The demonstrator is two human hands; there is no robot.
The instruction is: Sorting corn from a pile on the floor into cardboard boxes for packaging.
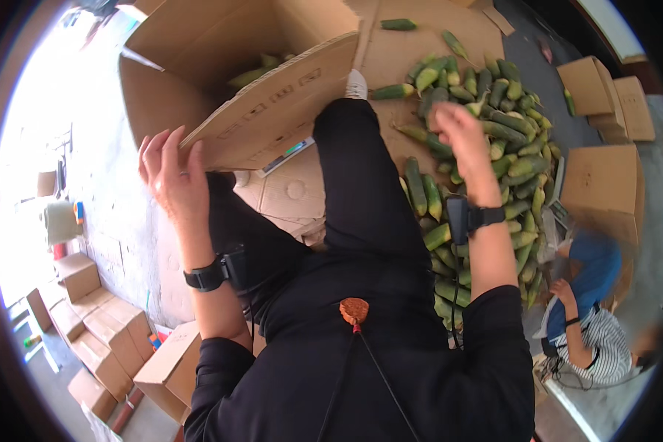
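My left hand (174, 166) rests at the near edge of an open cardboard box (276, 105), its thumb on one face of the upright flap and its fingers over the other side. Inside the box, partly hidden by that flap, lie a few green radishes (248, 76). On the right, my right hand (456, 124) is over a large pile of green radishes (508, 132), fingers curled and slightly blurred; whether it touches or holds one is unclear. Single radishes (399, 24) lie apart from the pile on flattened cardboard (378, 55).
Closed cardboard boxes (108, 326) are stacked at the lower left. More cartons (602, 177) stand beyond the pile at right. A co-worker in a striped top (596, 348) sits at the lower right, near the pile. A small flat device (287, 157) lies beneath the flap.
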